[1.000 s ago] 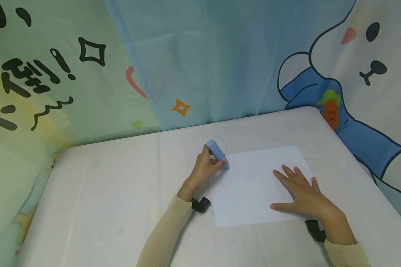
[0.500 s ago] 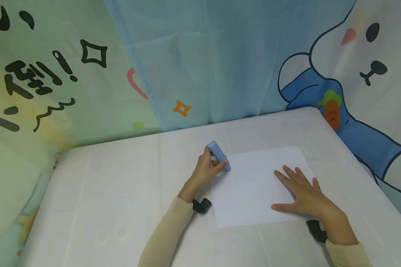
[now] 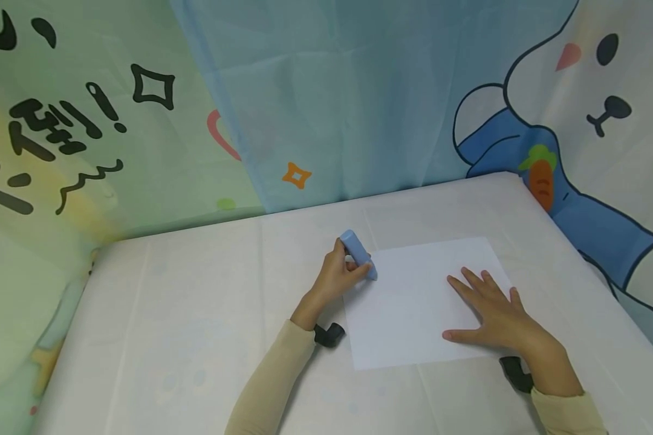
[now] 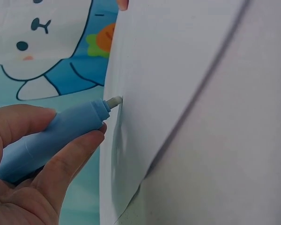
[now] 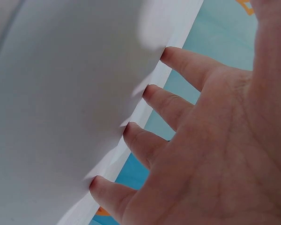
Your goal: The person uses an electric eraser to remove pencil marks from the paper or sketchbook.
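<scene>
My left hand (image 3: 334,275) pinches a thick light blue electric eraser (image 3: 357,252) between thumb and fingers. In the left wrist view the eraser's (image 4: 61,140) short whitish tip meets the white sheet of paper (image 3: 408,308), close to its upper left part. The paper lies flat on the table, though its near edge lifts slightly in the left wrist view. My right hand (image 3: 492,314) rests on the right side of the sheet, fingers spread. From the right wrist, the fingertips (image 5: 131,133) are seen pressing the paper. No marks are discernible on the sheet.
A white cloth with fold creases covers the table (image 3: 196,314). Behind it hangs a printed backdrop (image 3: 332,103) with a cartoon animal, lettering and stars. A dark wrist camera (image 3: 329,335) sits by the left wrist, another camera (image 3: 516,373) by the right.
Hardly anything differs. The left hand with the eraser appears a few pixels further right and lower; the right hand stays spread on the paper.
</scene>
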A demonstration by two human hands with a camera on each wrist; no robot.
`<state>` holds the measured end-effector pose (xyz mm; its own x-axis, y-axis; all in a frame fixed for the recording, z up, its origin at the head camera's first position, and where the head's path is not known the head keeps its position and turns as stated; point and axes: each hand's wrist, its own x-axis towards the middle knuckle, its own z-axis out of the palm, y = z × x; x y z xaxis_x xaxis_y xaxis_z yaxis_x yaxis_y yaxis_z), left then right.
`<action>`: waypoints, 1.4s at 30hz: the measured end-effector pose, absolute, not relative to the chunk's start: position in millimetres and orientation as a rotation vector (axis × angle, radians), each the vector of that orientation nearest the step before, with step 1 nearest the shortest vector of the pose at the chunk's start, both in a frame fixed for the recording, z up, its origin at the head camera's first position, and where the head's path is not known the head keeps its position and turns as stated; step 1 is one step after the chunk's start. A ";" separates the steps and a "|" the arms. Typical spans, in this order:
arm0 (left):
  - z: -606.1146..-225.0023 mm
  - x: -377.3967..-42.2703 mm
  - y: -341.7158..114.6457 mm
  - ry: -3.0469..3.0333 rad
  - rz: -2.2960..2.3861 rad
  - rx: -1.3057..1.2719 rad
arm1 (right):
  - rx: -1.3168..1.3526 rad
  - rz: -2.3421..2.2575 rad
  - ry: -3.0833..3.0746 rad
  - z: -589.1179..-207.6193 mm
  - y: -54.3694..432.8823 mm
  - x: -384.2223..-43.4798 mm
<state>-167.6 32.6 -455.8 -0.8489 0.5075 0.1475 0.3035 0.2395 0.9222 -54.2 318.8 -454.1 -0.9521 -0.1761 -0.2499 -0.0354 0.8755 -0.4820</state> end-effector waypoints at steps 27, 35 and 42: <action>-455.7 -166.0 32.6 2.280 1.627 0.754 | -0.168 -0.705 2.769 -451.6 317.7 -54.8; -456.2 -164.0 33.1 2.297 1.624 0.738 | -0.176 -0.697 2.771 -453.0 319.4 -54.2; -458.8 -165.3 31.7 2.276 1.622 0.777 | -0.175 -0.696 2.771 -453.4 319.6 -54.9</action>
<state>-165.3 31.7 -458.8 -0.8296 0.5477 0.1085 0.2812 0.2419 0.9287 -54.9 319.6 -453.4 -0.9539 -0.1832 -0.2375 -0.0491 0.8766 -0.4788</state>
